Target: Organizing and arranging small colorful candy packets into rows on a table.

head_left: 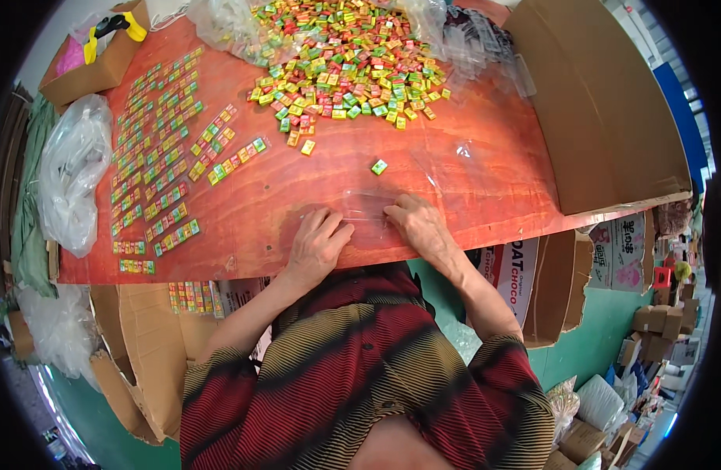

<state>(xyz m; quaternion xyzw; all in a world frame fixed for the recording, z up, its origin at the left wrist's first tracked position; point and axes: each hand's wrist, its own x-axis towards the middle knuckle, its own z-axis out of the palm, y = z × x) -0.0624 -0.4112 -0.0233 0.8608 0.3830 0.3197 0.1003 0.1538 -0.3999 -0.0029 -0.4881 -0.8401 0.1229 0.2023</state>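
Observation:
A thin clear plastic sleeve (364,205) lies flat near the front edge of the red table, between my two hands. My left hand (317,241) has its fingers bent and closed at the sleeve's left edge. At the opposite edge, my right hand (418,223) pinches the film between thumb and fingers. Just beyond the sleeve sits a single small green-and-white box (378,167). Farther off, a large heap of small red, yellow and green boxes (353,74) covers the table's far middle, with a yellow box (307,147) lying loose in front of it.
Rows of small boxes in strips (161,160) fill the table's left side. A tall cardboard box (603,102) stands at the right, and a small carton (94,66) at the far left. Plastic bags (74,176) hang over the left edge. Below it, an open carton (153,337) holds more strips.

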